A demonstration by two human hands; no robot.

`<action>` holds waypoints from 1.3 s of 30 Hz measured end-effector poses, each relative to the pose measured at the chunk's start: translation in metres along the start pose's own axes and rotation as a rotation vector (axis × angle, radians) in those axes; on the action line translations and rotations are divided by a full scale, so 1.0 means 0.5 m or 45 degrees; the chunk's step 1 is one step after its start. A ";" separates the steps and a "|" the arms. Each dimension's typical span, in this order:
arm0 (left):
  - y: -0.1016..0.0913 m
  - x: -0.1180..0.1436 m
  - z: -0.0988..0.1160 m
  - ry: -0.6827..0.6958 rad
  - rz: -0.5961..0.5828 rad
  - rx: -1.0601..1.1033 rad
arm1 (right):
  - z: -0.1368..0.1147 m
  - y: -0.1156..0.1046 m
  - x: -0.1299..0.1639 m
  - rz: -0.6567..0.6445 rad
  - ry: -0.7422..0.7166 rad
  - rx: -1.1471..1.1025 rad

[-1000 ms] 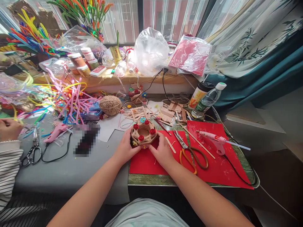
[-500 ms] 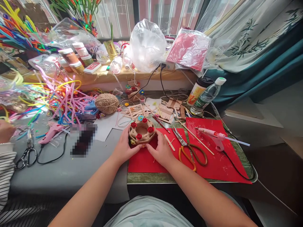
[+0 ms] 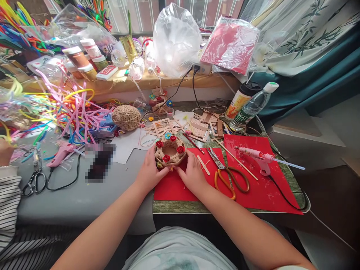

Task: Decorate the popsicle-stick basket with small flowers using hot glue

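Twine-wrapped basket, eight-sided and open at the top, sits on the near left part of a red sheet on the counter. Four red rosettes and one blue flower are counted on its rim. The left hand cups its left wall, fingers curled against the twine; the right hand cups its right wall in like manner. Both thumbs meet at the near side, so each hand is closed part-way round the basket.

Just right of the right hand lie crossed craft sticks, then orange-handled scissors, blades pointing away from the person. A long thin stick lies diagonally beyond them. One pink glue gun rests further right on the sheet, its black cord running off the edge. A second glue gun and black scissors lie well to the left, near another person's striped sleeve.

Behind the basket: one twine ball, a heap of wooden sticks, a tangle of pipe cleaners. One bottle and one cup stand at the far right. A plastic bag stands on the sill.
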State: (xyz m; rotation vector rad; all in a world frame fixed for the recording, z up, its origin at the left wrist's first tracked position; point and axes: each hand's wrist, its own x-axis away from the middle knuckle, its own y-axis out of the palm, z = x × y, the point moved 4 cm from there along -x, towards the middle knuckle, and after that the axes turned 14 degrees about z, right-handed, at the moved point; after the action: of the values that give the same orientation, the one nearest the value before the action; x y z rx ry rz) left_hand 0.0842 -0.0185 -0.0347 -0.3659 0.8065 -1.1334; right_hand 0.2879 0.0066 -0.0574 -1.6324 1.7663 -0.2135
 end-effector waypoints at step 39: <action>-0.013 -0.001 -0.016 0.002 -0.078 0.162 | -0.015 -0.012 -0.002 0.039 0.078 -0.052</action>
State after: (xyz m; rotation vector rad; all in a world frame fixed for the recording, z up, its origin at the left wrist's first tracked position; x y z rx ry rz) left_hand 0.0738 -0.0197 -0.0358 -0.2854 0.7248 -1.2355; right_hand 0.2885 0.0039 -0.0482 -1.6417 1.8516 -0.2165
